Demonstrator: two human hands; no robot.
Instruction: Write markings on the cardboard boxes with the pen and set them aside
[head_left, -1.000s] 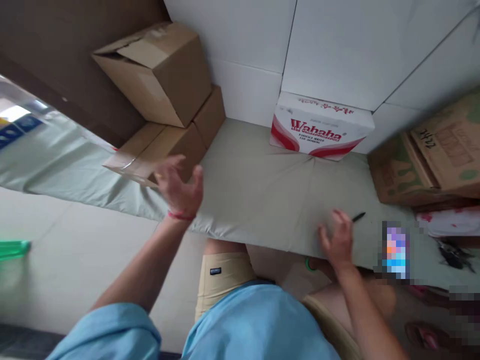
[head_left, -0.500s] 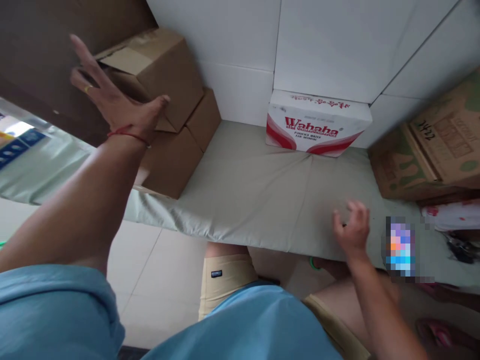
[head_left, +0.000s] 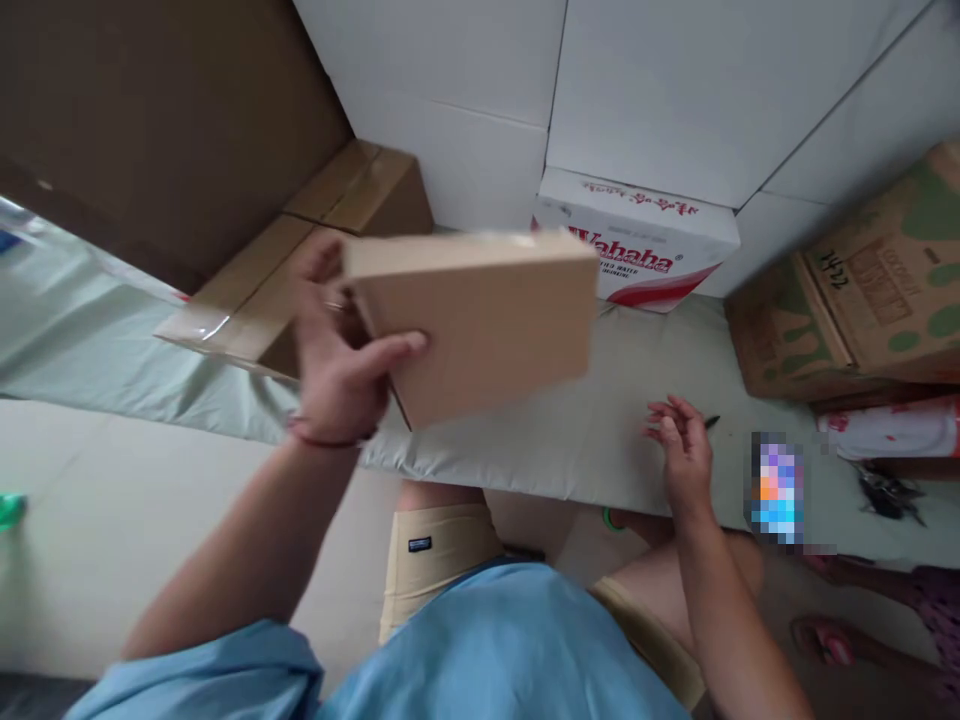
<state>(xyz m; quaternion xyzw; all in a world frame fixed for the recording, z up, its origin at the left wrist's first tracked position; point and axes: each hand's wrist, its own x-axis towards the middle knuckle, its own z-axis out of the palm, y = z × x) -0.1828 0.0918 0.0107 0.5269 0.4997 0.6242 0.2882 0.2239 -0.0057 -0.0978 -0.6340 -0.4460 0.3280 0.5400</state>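
My left hand (head_left: 341,370) grips a plain brown cardboard box (head_left: 487,330) by its left end, thumb on the near face and fingers behind. The box is held tilted above the cloth-covered table (head_left: 540,450) and is slightly blurred. Over the table's front part is my right hand (head_left: 681,445), its fingers loosely curled. A thin dark pen-like thing (head_left: 712,422) sticks out beside these fingers; most of it is hidden. Two more taped brown boxes, a nearer box (head_left: 240,290) and a farther box (head_left: 367,185), lie on the table behind my left hand.
A white and red Wahaba water carton (head_left: 637,240) stands against the tiled wall. Printed brown cartons (head_left: 847,290) are at the right. Keys (head_left: 889,490) and a blurred-out screen (head_left: 778,490) lie nearer. A large brown panel (head_left: 150,130) rises at the left; another person's arm shows lower right.
My left hand has taken the upper cardboard box off the stack and brought it right and towards me. The boxes beneath are uncovered. My right hand has stayed over the table's front part.
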